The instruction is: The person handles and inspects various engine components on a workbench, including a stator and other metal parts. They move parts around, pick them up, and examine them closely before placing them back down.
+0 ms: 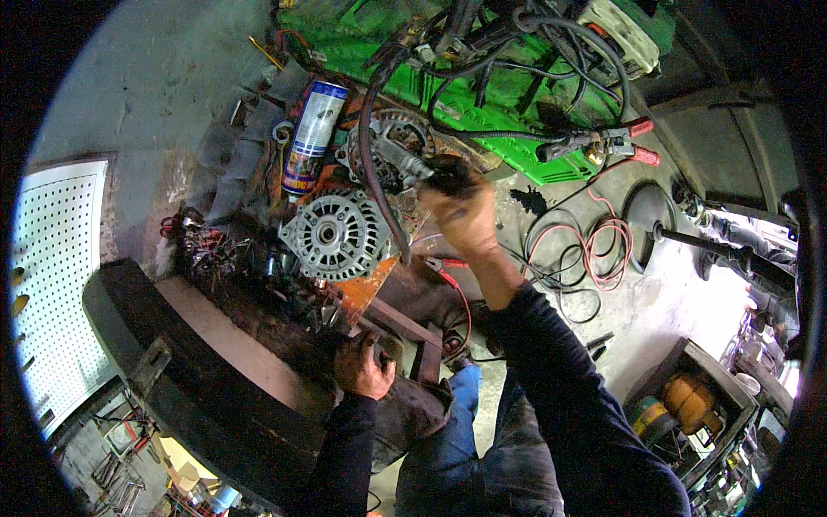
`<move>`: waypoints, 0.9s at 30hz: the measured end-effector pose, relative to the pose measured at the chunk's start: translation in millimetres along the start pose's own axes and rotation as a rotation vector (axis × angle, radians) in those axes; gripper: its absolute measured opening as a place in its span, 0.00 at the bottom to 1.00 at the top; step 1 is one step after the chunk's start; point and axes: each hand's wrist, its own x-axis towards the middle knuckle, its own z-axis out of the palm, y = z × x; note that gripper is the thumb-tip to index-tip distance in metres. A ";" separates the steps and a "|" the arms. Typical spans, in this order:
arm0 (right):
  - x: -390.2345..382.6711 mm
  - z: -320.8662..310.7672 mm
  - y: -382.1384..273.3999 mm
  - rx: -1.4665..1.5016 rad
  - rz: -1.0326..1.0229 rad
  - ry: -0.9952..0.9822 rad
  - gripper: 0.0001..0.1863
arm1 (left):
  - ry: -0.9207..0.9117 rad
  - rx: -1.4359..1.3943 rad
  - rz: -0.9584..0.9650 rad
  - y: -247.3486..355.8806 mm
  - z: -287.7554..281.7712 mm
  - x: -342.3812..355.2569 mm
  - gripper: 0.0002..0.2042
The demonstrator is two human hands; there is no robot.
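My right hand (465,215) is closed around the black end of a hand tool (405,162) with a grey metal body. That tool lies across the far alternator housing half (415,129), and its tip is hard to make out. Nearer to me rests a round, finned alternator housing (338,239) with a hole at its centre. A dark hose (366,138) curves down past both parts. Low at the bench's near edge, my left hand (365,369) has its fingers curled in; what they hold, if anything, is hidden.
A blue-and-white spray can (315,138) lies beyond the housings. Small metal parts (215,246) are heaped at the left. Green panelling with black cables (508,133) stands at the back. Red-handled clamps (633,142) and coiled leads (594,250) are at the right, near a box (689,414).
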 end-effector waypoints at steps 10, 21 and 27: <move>-6.7 -18.3 18.1 1.199 0.379 -0.084 0.14 | 0.012 -0.064 0.035 -4.3 -3.2 5.3 0.28; -6.3 -19.4 17.3 1.171 0.469 -0.042 0.15 | 0.015 -0.034 -0.006 -4.5 -3.8 2.0 0.26; -11.1 -15.9 20.3 1.158 0.430 0.008 0.15 | 0.049 -0.095 0.021 -11.0 4.2 -1.0 0.32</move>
